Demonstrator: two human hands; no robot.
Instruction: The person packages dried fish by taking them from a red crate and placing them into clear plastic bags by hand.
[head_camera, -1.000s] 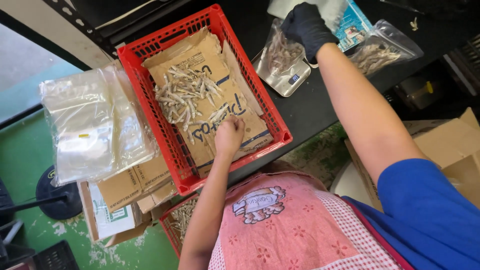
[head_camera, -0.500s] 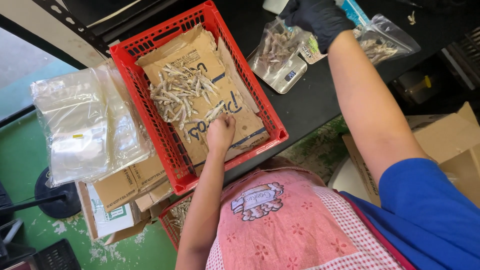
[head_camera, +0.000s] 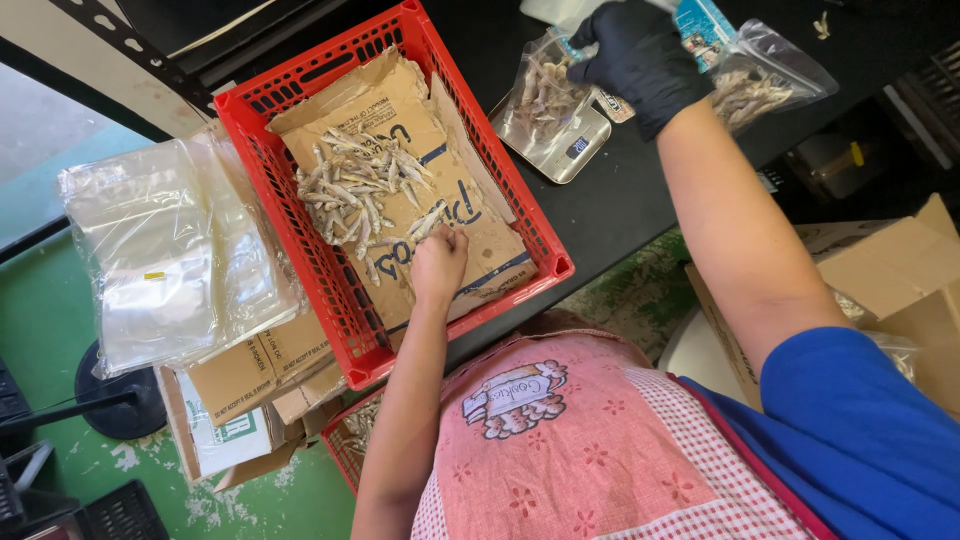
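Note:
A red plastic crate (head_camera: 548, 256) sits on the black counter, lined with brown cardboard (head_camera: 360, 100). A pile of small dried fish (head_camera: 360, 190) lies on that cardboard. My bare left hand (head_camera: 437, 268) rests at the pile's near edge, fingers curled and pinched on a few fish. My right hand (head_camera: 640, 55), in a black glove, grips the top of a clear bag of fish (head_camera: 540, 95). That bag stands on a small silver scale (head_camera: 575, 150).
A second filled clear bag (head_camera: 760, 80) lies on the black counter (head_camera: 620, 210) to the right of the scale. A stack of empty clear bags (head_camera: 160, 250) sits left of the crate on cardboard boxes (head_camera: 250, 370). An open box (head_camera: 900, 270) stands at the right.
My left hand has stayed at the near edge of the fish pile, closing on some fish. My gloved right hand has kept hold of the bag on the scale.

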